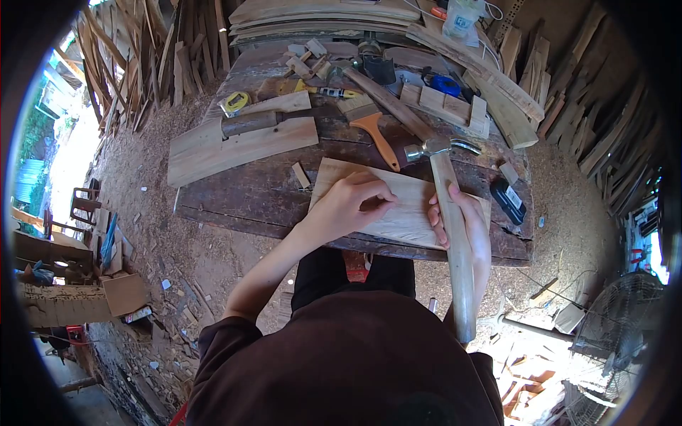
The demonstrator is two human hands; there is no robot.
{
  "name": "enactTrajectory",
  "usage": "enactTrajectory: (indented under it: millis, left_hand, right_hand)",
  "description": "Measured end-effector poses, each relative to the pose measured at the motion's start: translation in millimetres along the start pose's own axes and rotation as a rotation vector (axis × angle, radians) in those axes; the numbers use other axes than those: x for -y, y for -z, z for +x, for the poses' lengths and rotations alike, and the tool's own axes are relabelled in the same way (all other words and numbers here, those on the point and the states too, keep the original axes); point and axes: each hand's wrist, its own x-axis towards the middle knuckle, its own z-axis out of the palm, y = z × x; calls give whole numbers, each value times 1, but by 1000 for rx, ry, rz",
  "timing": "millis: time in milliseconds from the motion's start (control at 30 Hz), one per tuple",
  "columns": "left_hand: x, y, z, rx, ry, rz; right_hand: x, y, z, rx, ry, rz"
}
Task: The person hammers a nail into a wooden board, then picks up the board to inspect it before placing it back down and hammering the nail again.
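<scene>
Single head-cam view, 1st-person, from above the wearer's torso, facing fwd & steeply down. V. wide lens: dark rounded border at L & R edges and corners, outer areas visibly curved. Dark shirt (pixel 348 355) fills btm ctr, nearest the lens; left hand (pixel 355 202) & right hand (pixel 465 220) sit approx. mid-frame, a bit farther off. Counter (pixel 238 202) spans ctr to upper ctr, seen from its near edge; stacked boards (pixel 320 15) at top ctr, farther away. Floor (pixel 202 259) shows either side.
</scene>
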Motion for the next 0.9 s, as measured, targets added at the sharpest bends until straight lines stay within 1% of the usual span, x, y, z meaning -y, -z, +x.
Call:
enactTrajectory:
  millis: [133, 200, 333, 400, 433, 500, 533, 600, 633, 700, 733, 800, 833, 900]
  left_hand:
    - [3, 1, 0, 19, 11, -10]
    - [5, 1, 4, 15, -224, 129]
    - [3, 1, 5, -32, -286, 157]
    - [0, 3, 1, -1, 15, -3]
    - [-1, 5, 1, 0, 17, -3]
    - [0, 9, 2, -99, 112, -123]
    - [3, 11, 0, -95, 117, -125]
    - [11, 19, -2, -253, 219, -215]
    - [14, 25, -4, -247, 217, -218]
    - [20, 39, -10, -412, 209, -146]
    - [21, 43, -10, -409, 212, -145]
    - [21, 53, -11, -480, 231, -284]
    - [24, 55, -15, -404, 231, -231]
    - [26, 47, -18, -406, 245, -270]
  right_hand:
    - [0, 1, 0, 14, 4, 2]
    - [0, 1, 0, 14, 4, -2]
    - [0, 1, 1, 12, 1, -2]
    - [0, 1, 1, 10, 2, -3]
    - [0, 1, 1, 9, 2, -4]
    - [0, 0, 1, 5, 6, -3]
    - [0, 0, 0, 1, 10, -2]
    - [-1, 0, 0, -2, 6, 7]
    - [-1, 1, 0, -3, 5, 15]
    - [0, 1, -1, -2, 4, 23]
    - [0, 1, -1, 11, 2, 30]
    - [0, 0, 0, 12, -3, 29]
    - [0, 0, 0, 9, -7, 23]
    - [1, 1, 1, 14, -8, 18]
